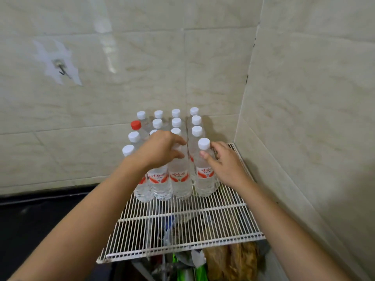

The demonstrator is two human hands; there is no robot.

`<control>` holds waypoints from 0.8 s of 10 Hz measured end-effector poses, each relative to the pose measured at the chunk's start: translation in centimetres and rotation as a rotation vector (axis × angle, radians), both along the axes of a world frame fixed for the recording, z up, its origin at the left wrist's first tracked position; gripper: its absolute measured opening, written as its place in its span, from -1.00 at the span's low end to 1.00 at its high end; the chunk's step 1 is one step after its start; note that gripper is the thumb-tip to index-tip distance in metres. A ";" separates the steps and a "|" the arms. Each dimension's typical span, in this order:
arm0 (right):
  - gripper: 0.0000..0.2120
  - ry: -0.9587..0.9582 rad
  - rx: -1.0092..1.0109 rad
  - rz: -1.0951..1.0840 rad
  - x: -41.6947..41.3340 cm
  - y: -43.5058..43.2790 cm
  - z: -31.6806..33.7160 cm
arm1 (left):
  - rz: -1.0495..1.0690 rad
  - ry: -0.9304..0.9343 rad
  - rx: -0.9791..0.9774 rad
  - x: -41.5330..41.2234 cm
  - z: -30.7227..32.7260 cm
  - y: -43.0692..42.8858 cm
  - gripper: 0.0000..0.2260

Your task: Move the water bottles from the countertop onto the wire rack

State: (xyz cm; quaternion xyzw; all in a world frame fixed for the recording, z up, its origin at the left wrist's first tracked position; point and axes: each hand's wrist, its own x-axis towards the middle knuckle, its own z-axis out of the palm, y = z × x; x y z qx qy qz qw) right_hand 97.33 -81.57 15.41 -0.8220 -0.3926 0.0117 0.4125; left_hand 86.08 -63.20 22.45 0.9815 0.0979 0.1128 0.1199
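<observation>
A corner of glossy beige tiled wall (203, 57) is seen, with a small metal hook (61, 70) fixed on the left amid a pale patch. A dark tabletop (30, 220) runs along the left below the tiles. A white wire rack (182, 224) is set in the corner, reaching to the right wall; beneath it, bags and packets (229, 260) are glimpsed through the wires.

The bottles (178, 179) are stood upright on the far part of the rack, packed in four rows running away from the viewer. They are clear, water-filled, and wrapped with white labels bearing red marks. White caps are fitted to all that are visible but one, a red cap (135, 124) in the left row.

The left hand (162, 149) is laid over the tops of the near middle bottles, fingers curled downward around one; whether it is truly gripped cannot be told. The right hand (223, 161) is placed at the neck of the near right bottle (205, 175), thumb on its front and fingers behind, loosely closed about it.
</observation>
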 end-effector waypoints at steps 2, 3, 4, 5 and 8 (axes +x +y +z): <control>-0.55 -0.002 -0.037 -0.027 -1.2 1.3 0.0 | -0.025 -0.107 -0.020 0.1 -0.7 0.4 -0.65; -0.53 -0.007 -0.022 -0.075 -1.1 1.1 -1.0 | -0.061 -0.242 -0.035 -0.3 -2.0 0.3 -0.67; -0.52 -0.017 -0.027 -0.111 -1.3 1.0 -1.4 | -0.104 -0.258 0.002 -0.6 -2.4 0.5 -0.66; -0.50 -0.025 -0.028 -0.120 -1.2 1.2 -1.6 | -0.137 -0.264 0.067 -0.9 -2.3 0.4 -0.65; -0.36 -0.049 0.325 -0.203 -1.7 0.0 2.5 | -0.098 -0.393 0.078 -8.0 -12.9 -4.2 -0.76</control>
